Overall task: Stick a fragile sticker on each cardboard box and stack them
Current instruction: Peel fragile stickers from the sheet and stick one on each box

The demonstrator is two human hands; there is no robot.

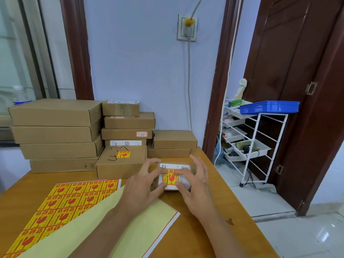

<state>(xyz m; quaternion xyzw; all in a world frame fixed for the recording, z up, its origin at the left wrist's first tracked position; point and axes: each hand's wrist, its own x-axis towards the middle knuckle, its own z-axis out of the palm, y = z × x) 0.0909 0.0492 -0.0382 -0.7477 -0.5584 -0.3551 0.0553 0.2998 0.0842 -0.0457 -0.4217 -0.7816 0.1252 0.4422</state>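
Note:
A small cardboard box with a white label lies on the wooden table in front of me. A yellow-and-red fragile sticker sits on its top. My left hand and my right hand flank the box, with fingertips pressing on the sticker from both sides. To the left lies the sticker sheet, partly peeled, with its pale backing bare. A brown box behind it carries a fragile sticker on top.
Stacks of plain cardboard boxes stand along the wall at the back, with two more boxes behind the small one. The table's right edge runs close to my right arm. A white rack with a blue crate stands by the door.

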